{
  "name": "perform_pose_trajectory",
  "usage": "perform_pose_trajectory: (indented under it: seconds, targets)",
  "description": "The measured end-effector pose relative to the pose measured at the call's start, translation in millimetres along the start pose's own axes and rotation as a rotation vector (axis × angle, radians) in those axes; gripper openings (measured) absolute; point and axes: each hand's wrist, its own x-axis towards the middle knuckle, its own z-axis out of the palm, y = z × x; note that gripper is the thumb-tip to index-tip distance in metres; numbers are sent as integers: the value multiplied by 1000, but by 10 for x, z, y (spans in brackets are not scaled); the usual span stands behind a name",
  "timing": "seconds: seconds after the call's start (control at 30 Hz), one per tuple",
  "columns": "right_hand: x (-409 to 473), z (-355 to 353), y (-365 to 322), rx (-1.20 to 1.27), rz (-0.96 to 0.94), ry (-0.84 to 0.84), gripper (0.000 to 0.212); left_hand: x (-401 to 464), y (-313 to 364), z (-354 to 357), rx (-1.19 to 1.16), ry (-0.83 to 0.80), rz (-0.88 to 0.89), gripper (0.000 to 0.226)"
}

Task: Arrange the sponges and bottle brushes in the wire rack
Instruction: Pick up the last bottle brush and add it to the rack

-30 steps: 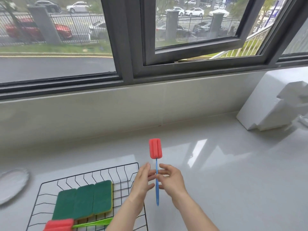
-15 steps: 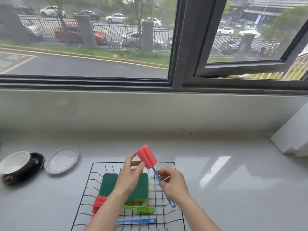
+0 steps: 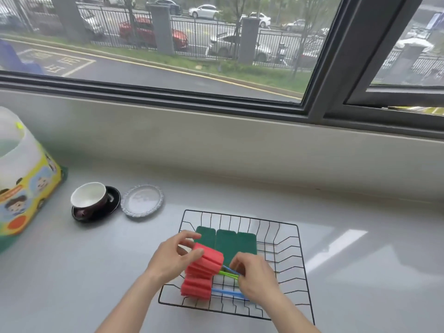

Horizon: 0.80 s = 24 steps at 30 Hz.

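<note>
Red foam head of the brush (image 3: pixel 208 258) is down in the wire rack (image 3: pixel 298 265) now; half a second ago I held it raised over the rack. Left hand (image 3: pixel 173 258), grip closed on that head, seats it on the two red heads (image 3: pixel 195 283) stacked at the rack's near-left. Right hand (image 3: pixel 258 278) pinches the handles (image 3: pixel 228 275). Green sponges (image 3: pixel 225 241) lie flat at the rack's back. Judgement: third brush almost placed; release remains.

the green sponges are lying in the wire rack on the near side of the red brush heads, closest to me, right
Not quite. The head view shows the green sponges lying in the wire rack, but on the far side of the red brush heads, toward the window, not closest to you.
</note>
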Motion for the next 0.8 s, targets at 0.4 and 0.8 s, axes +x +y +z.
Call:
perform_pose_trajectory:
  seconds: [0.4,0.8]
  targets:
    - [-111,459,-40,-156,-54,-49,39,-107,-587,51,492,-66,191,43]
    - [-232,479,-101,-110,-65,-7,21,-150,-580,117,667,-47,318,55]
